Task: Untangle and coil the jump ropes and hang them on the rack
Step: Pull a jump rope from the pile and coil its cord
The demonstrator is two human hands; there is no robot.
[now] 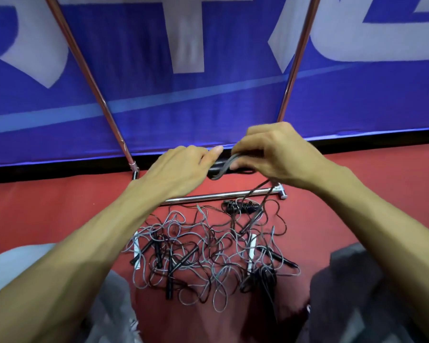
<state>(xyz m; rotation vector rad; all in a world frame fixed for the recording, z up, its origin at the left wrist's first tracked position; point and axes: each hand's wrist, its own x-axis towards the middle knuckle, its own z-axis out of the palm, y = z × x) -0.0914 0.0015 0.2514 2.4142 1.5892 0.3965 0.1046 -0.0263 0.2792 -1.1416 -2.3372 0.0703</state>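
A tangled pile of grey and black jump ropes (pixel 203 253) with black handles lies on the red floor between my knees. My right hand (pixel 275 154) grips a bundle of grey rope loops (pixel 223 167) together with black handles, held above the pile. One black cord hangs from it down to the pile. My left hand (pixel 181 169) is right beside the bundle, thumb stretched toward it; its fingers are hidden. The chrome rack's base bar (pixel 216 197) lies just behind the pile, and its two uprights (pixel 94 87) rise toward the top of the view.
A blue banner with white letters (pixel 208 70) stands close behind the rack. My knees in grey trousers (pixel 372 293) flank the pile left and right. A small coiled black rope (pixel 243 206) lies by the base bar.
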